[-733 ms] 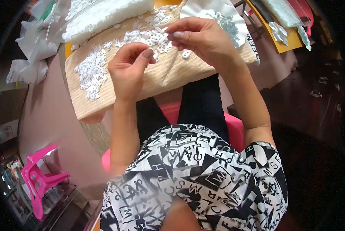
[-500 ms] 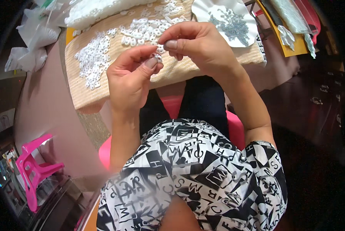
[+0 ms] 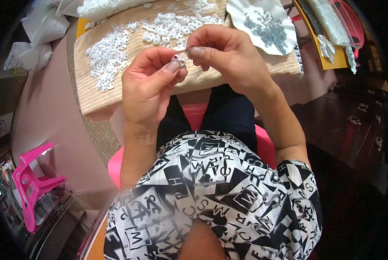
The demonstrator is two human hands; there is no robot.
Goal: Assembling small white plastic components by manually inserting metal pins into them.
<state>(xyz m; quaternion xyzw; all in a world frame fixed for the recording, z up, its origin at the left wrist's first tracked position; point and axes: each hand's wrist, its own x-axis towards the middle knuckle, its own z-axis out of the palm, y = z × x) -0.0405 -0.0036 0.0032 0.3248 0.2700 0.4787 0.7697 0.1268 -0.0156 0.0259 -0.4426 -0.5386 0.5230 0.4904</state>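
Note:
Between the thumb and fingers of my left hand [image 3: 152, 78] is a small white plastic piece with holes [image 3: 179, 60]. Just right of it, my right hand [image 3: 222, 54] is closed in a pinch; whatever its fingertips hold is too small or hidden to name. The two hands are close together but apart, above the front of a cream ribbed towel [image 3: 137, 65]. Behind my left hand lies a pile of white two-holed pieces [image 3: 107, 56], and beyond both hands a looser heap of white plastic pieces [image 3: 168, 28]. Small grey metal pins [image 3: 267, 32] lie in a white dish [image 3: 241, 13] at the far right.
A clear bag of white pieces [image 3: 103, 8] rests along the towel's far edge. Plastic bags [image 3: 44, 26] hang at the far left. At the right is a yellow board [image 3: 332, 58] with a filled clear bag [image 3: 332, 21]. A pink stool [image 3: 33, 182] stands at the lower left.
The white piece in my left hand is turned up more and shows its hole. My right hand has shifted slightly right. The whole view has tilted a little.

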